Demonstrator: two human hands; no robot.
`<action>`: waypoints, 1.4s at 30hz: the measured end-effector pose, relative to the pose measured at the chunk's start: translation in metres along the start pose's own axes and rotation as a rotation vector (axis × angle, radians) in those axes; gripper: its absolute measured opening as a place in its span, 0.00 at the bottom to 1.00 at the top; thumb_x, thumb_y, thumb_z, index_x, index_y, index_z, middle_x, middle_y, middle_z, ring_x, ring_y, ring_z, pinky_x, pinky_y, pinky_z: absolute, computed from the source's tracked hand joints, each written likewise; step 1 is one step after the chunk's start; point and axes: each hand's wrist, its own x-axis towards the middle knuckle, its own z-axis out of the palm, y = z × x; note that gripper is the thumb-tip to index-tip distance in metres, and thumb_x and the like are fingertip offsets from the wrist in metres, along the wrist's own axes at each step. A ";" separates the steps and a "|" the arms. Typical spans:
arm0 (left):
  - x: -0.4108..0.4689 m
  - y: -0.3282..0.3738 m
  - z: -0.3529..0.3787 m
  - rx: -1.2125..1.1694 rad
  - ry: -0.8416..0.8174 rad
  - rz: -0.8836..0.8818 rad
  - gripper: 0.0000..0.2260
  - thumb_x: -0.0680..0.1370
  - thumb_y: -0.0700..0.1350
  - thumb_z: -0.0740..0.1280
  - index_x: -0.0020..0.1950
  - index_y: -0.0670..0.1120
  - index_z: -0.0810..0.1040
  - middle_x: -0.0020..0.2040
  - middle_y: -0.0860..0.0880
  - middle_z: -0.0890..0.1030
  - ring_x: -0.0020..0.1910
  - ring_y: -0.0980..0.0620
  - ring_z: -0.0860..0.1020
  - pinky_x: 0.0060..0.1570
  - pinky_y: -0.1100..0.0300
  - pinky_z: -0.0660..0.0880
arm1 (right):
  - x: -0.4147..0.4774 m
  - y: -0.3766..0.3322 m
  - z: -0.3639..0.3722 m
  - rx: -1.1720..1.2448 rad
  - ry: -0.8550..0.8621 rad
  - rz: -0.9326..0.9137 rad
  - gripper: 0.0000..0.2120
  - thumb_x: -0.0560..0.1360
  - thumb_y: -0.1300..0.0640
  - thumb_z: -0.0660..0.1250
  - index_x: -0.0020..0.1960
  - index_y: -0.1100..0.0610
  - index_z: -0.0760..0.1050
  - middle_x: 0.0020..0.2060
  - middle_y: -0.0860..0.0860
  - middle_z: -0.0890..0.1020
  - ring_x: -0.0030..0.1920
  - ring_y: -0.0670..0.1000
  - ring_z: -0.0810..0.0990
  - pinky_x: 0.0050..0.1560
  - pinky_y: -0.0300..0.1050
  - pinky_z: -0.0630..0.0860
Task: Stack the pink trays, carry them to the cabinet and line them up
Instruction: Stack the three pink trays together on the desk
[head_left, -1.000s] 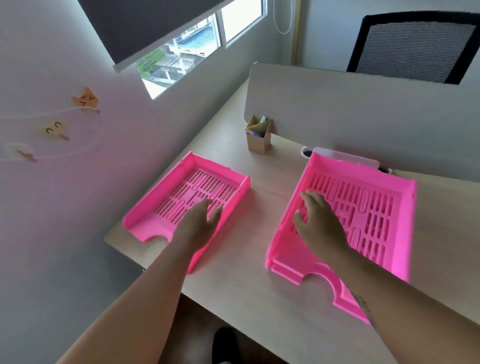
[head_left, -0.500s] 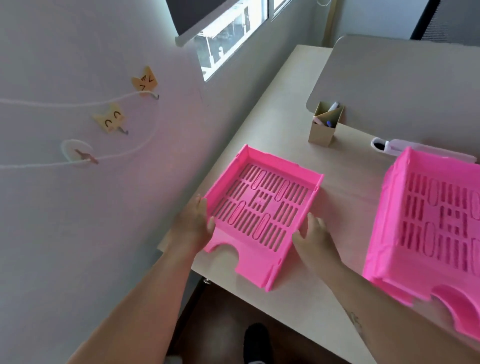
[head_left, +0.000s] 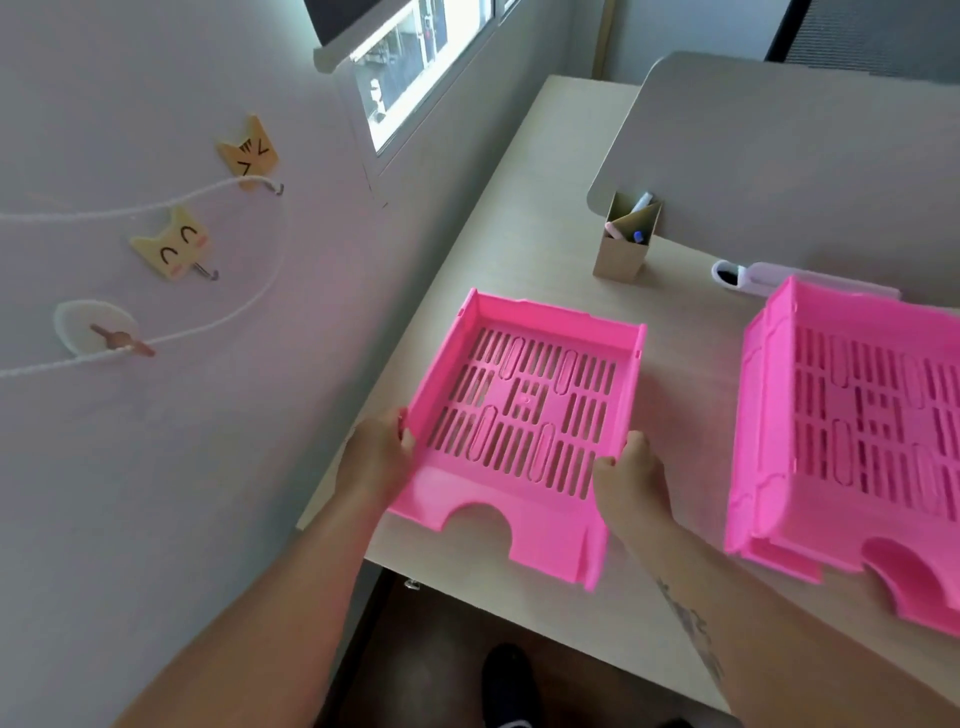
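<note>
A single pink slotted tray (head_left: 524, 415) is in the middle of the view, over the near left part of the wooden desk (head_left: 519, 208). My left hand (head_left: 382, 452) grips its left wall and my right hand (head_left: 626, 478) grips its right wall. The tray's notched front end juts out past the desk's near edge, and it looks slightly lifted. To the right, a stack of pink trays (head_left: 857, 431) rests on the desk, nested one inside another and partly cut off by the frame edge.
A cardboard pen holder (head_left: 626, 244) stands behind the trays, beside a white object (head_left: 753, 275). A grey divider panel (head_left: 805, 156) runs along the desk's back. The wall with cat-shaped hooks (head_left: 171, 244) and a string is close on the left.
My right hand left the stacked trays and both hands took hold of the single tray's sides. That tray has come toward me and turned square, while the view swung left.
</note>
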 end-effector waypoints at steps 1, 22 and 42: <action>-0.001 0.006 -0.001 -0.009 0.000 0.020 0.13 0.80 0.37 0.63 0.63 0.42 0.79 0.46 0.43 0.84 0.36 0.46 0.80 0.34 0.57 0.76 | 0.002 -0.001 -0.008 -0.008 0.026 -0.002 0.11 0.78 0.66 0.57 0.59 0.66 0.70 0.53 0.64 0.80 0.41 0.58 0.75 0.39 0.48 0.72; -0.076 0.280 0.057 -0.282 -0.019 0.420 0.14 0.78 0.38 0.62 0.62 0.46 0.80 0.55 0.45 0.85 0.49 0.46 0.82 0.48 0.51 0.80 | 0.043 0.133 -0.269 0.173 0.458 0.003 0.09 0.77 0.63 0.57 0.43 0.50 0.66 0.34 0.48 0.68 0.29 0.51 0.69 0.23 0.37 0.63; -0.156 0.344 0.135 -0.329 0.036 0.244 0.15 0.82 0.41 0.60 0.68 0.45 0.76 0.55 0.44 0.83 0.44 0.50 0.79 0.40 0.61 0.74 | 0.091 0.243 -0.317 0.195 0.245 -0.098 0.19 0.83 0.57 0.52 0.71 0.61 0.65 0.51 0.60 0.81 0.30 0.49 0.73 0.28 0.42 0.69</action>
